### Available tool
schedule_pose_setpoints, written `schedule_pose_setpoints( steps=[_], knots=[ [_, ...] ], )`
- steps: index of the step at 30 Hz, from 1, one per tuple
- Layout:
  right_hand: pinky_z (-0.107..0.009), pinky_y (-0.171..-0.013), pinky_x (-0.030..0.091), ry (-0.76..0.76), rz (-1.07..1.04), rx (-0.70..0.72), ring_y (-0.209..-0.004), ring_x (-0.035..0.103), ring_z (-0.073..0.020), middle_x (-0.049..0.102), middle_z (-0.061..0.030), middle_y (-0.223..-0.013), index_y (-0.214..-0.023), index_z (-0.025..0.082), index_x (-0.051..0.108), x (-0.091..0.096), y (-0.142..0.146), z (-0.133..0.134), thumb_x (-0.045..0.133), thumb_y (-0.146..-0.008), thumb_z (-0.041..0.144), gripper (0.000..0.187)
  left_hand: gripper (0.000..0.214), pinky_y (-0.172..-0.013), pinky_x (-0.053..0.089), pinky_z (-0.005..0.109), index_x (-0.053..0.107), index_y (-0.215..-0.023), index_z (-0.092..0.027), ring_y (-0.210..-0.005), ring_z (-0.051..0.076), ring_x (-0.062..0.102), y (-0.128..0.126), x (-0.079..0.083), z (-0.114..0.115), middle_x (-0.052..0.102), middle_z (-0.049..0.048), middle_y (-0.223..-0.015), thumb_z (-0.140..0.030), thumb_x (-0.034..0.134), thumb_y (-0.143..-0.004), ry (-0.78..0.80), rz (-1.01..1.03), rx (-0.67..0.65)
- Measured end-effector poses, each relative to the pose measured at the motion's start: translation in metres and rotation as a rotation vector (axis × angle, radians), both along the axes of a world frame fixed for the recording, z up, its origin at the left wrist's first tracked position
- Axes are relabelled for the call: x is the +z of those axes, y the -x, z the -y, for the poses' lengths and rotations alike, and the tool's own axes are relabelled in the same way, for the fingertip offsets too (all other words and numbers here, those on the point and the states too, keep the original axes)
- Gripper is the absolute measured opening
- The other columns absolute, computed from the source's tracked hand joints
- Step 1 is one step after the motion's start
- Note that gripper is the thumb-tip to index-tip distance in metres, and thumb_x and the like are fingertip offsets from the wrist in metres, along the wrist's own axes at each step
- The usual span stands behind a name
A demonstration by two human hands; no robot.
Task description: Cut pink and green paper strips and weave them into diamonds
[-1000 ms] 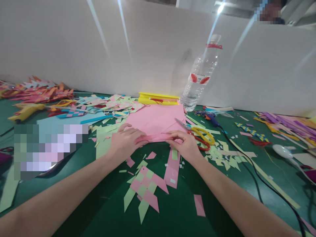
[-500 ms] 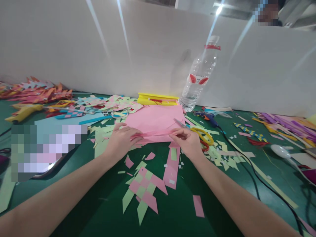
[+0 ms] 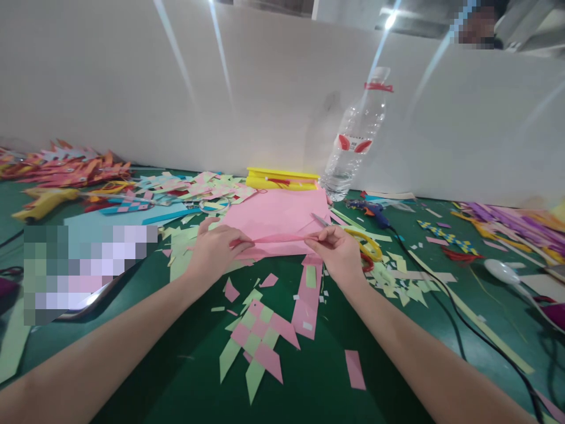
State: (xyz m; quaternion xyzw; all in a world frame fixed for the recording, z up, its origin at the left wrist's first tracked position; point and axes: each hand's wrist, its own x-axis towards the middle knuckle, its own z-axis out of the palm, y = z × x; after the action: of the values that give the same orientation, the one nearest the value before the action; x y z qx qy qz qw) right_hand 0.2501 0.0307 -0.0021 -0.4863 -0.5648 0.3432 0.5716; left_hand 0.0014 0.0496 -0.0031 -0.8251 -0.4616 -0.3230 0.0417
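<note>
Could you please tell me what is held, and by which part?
A narrow pink paper band: the left hand pinches its left end, the right hand its right end.

Left hand (image 3: 215, 250): pinching | right hand (image 3: 339, 254): pinching | forearms (image 3: 132, 323): outstretched, angled inward

A green table (image 3: 176, 383) carried paper scraps (image 3: 397, 285).
A pink sheet (image 3: 273, 206) and woven piece (image 3: 255, 331) lay there; a bottle (image 3: 353, 147) stood.

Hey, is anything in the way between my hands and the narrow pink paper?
Nothing visible is: the left hand and right hand both hold the narrow pink paper. The scissors lie partly hidden behind the right hand, not between it and the paper.
</note>
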Motion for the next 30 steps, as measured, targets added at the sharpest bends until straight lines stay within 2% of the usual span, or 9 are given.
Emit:
schedule_pose_setpoints(
  steps=[5,8,11,13,16,19,21,25,30],
  knots=[
    [-0.036,-0.070,0.054,-0.035,0.100,-0.017,-0.075,0.069,-0.0223,0.070,-0.0036,-0.071,-0.066,0.020,0.049,0.003,0.000,0.002,0.074,-0.065,0.028,0.026,0.023,-0.104,0.022,0.048,0.061,-0.075,-0.022,-0.082,0.019,0.065,0.001,-0.002,-0.001,0.072,-0.0013,-0.080,-0.029,0.047,-0.092,-0.073,-0.063,0.043],
    [-0.035,-0.070,0.053,-0.101,0.168,-0.035,-0.073,0.068,-0.0208,0.069,-0.0033,-0.072,-0.068,0.021,0.050,0.004,0.002,0.005,0.072,-0.068,0.027,0.024,0.011,-0.106,0.020,0.050,0.061,-0.094,-0.023,-0.096,0.023,0.062,-0.002,0.000,0.003,0.071,0.0026,-0.097,-0.027,0.052,-0.088,-0.122,-0.114,0.021],
    [-0.035,-0.070,0.053,-0.147,0.207,-0.050,-0.070,0.067,-0.0193,0.068,-0.0025,-0.073,-0.072,0.021,0.051,0.004,0.005,0.009,0.072,-0.069,0.026,0.022,0.037,-0.108,0.017,0.054,0.050,-0.121,-0.022,-0.107,0.026,0.058,-0.012,0.004,0.012,0.065,0.0096,-0.115,-0.032,0.056,-0.086,-0.197,-0.172,-0.035],
    [-0.034,-0.071,0.053,-0.179,0.231,-0.032,-0.070,0.067,-0.0187,0.068,-0.0020,-0.074,-0.076,0.021,0.051,0.002,0.009,0.012,0.071,-0.070,0.025,0.021,0.045,-0.108,0.017,0.055,0.047,-0.125,-0.018,-0.107,0.027,0.058,-0.019,0.007,0.019,0.064,0.0118,-0.116,-0.033,0.059,-0.084,-0.240,-0.184,-0.090],
    [-0.033,-0.073,0.052,-0.226,0.283,0.058,-0.073,0.067,-0.0178,0.068,-0.0016,-0.077,-0.082,0.022,0.054,0.000,0.016,0.018,0.067,-0.074,0.022,0.016,0.033,-0.109,0.016,0.055,0.054,-0.117,-0.021,-0.103,0.024,0.060,-0.029,0.008,0.028,0.067,0.0073,-0.108,-0.031,0.057,-0.085,-0.257,-0.166,-0.167],
    [-0.031,-0.073,0.052,-0.262,0.373,0.162,-0.075,0.066,-0.0162,0.068,-0.0016,-0.079,-0.084,0.022,0.057,-0.001,0.020,0.022,0.063,-0.078,0.020,0.008,0.015,-0.109,0.017,0.055,0.063,-0.098,-0.022,-0.087,0.018,0.065,-0.034,0.007,0.032,0.071,0.0011,-0.089,-0.024,0.050,-0.090,-0.233,-0.118,-0.215],
    [-0.030,-0.072,0.052,-0.252,0.422,0.207,-0.076,0.066,-0.0156,0.069,-0.0014,-0.082,-0.086,0.022,0.059,-0.001,0.020,0.021,0.062,-0.078,0.020,0.009,0.018,-0.109,0.018,0.054,0.065,-0.088,-0.022,-0.079,0.016,0.065,-0.035,0.006,0.033,0.071,-0.0012,-0.081,-0.021,0.047,-0.091,-0.199,-0.090,-0.226],
    [-0.028,-0.065,0.052,-0.157,0.479,0.236,-0.077,0.067,-0.0166,0.071,-0.0031,-0.087,-0.093,0.022,0.063,-0.001,0.016,0.017,0.068,-0.074,0.026,0.019,0.018,-0.109,0.017,0.052,0.066,-0.084,-0.022,-0.079,0.015,0.065,-0.032,0.006,0.031,0.071,-0.0024,-0.082,-0.020,0.049,-0.091,-0.147,-0.074,-0.234],
    [-0.029,-0.065,0.055,-0.074,0.412,0.218,-0.073,0.068,-0.0174,0.073,-0.0025,-0.081,-0.084,0.022,0.069,-0.002,0.015,0.014,0.068,-0.074,0.031,0.013,0.023,-0.107,0.020,0.051,0.067,-0.080,-0.022,-0.076,0.015,0.065,-0.031,0.007,0.030,0.072,-0.0023,-0.079,-0.022,0.047,-0.091,-0.071,-0.053,-0.244]
  ],
)
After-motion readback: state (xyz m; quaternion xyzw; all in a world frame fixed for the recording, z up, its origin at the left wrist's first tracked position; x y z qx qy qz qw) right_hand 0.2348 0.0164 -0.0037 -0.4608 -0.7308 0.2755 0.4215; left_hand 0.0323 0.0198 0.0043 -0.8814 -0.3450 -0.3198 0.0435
